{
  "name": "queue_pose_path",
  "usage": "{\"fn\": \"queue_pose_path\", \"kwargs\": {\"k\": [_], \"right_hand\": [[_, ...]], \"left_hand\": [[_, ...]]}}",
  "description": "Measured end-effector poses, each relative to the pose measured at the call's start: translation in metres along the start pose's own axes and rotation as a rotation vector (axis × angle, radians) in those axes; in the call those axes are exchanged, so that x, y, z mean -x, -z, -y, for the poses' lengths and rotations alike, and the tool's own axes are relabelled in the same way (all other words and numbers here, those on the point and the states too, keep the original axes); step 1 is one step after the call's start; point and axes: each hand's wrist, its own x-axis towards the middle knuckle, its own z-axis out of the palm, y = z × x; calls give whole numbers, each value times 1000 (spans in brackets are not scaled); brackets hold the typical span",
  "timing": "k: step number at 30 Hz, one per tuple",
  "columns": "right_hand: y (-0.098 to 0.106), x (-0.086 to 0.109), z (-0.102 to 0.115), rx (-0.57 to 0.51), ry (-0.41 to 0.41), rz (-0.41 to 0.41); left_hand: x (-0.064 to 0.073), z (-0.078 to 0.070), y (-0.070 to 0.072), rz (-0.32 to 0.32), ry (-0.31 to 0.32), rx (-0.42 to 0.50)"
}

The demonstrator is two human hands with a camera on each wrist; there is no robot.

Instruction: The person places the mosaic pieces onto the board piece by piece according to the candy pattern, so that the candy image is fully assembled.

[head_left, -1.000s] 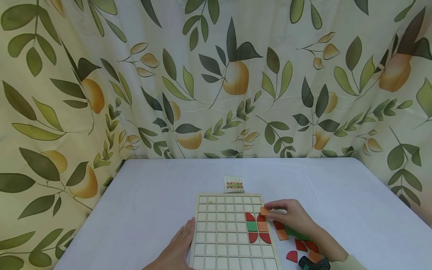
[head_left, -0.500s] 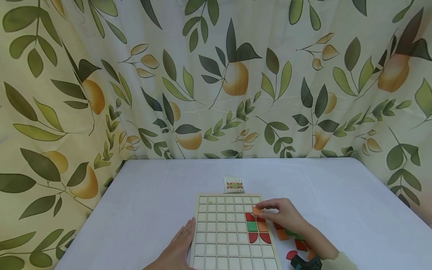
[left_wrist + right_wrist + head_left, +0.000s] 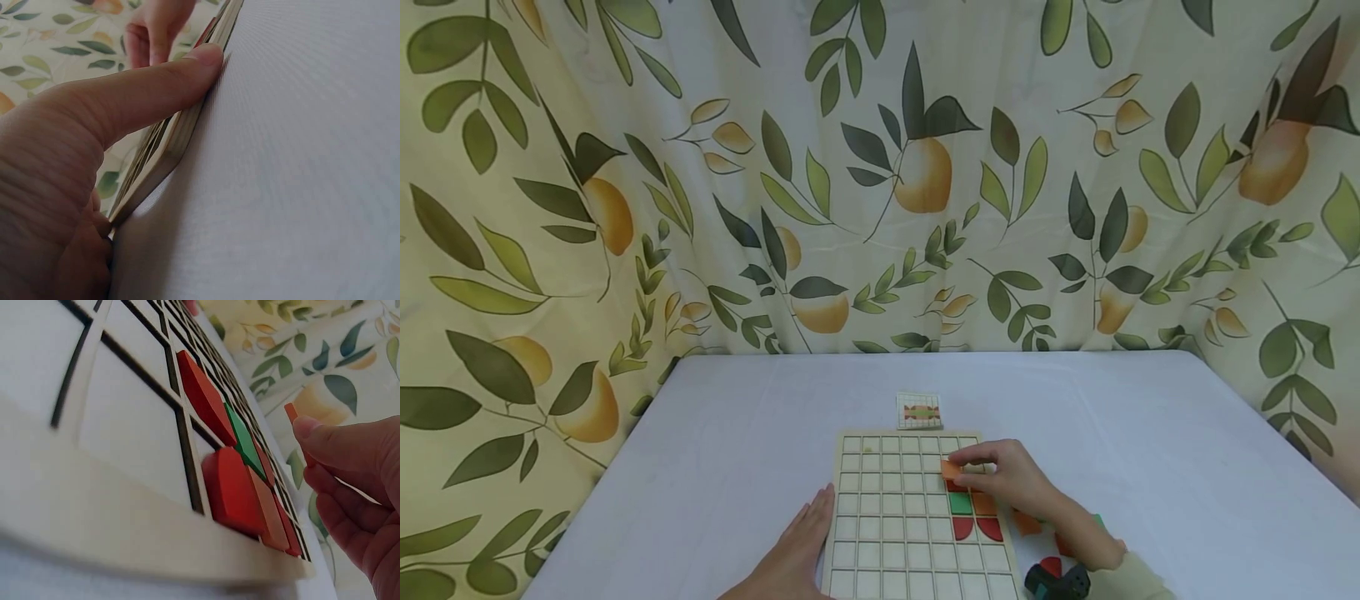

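Note:
A wooden grid board (image 3: 868, 529) lies on the white table. My right hand (image 3: 1011, 479) pinches an orange square tile (image 3: 951, 469) between thumb and fingers, over the board's right part; in the right wrist view the tile (image 3: 291, 414) is held apart from the board. Below it, a green square tile (image 3: 960, 503), an orange tile (image 3: 983, 505) and red rounded tiles (image 3: 962, 529) sit in grid cells, the upper ones partly hidden by the hand. My left hand (image 3: 796, 546) rests along the board's left edge; its thumb (image 3: 150, 94) touches the near edge in the left wrist view.
A small pattern card (image 3: 919, 400) lies beyond the board's far edge. Loose tiles, including an orange one (image 3: 1027, 523) and a red one (image 3: 1051, 567), lie right of the board, partly under the right forearm. A patterned curtain (image 3: 880, 250) hangs behind the table.
My right hand has moved left with the orange tile, from the board's right edge to over the cells beside it. The left hand stays where it was.

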Motion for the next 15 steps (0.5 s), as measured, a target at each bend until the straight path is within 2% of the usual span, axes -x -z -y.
{"fn": "queue_pose_path", "kwargs": {"k": [8, 15], "right_hand": [[-11, -8, 2, -9, 25, 7], [-17, -11, -1, -35, 51, 16]], "left_hand": [[-1, 3, -1, -18, -40, -14], [-1, 1, 0, -5, -27, -25]]}}
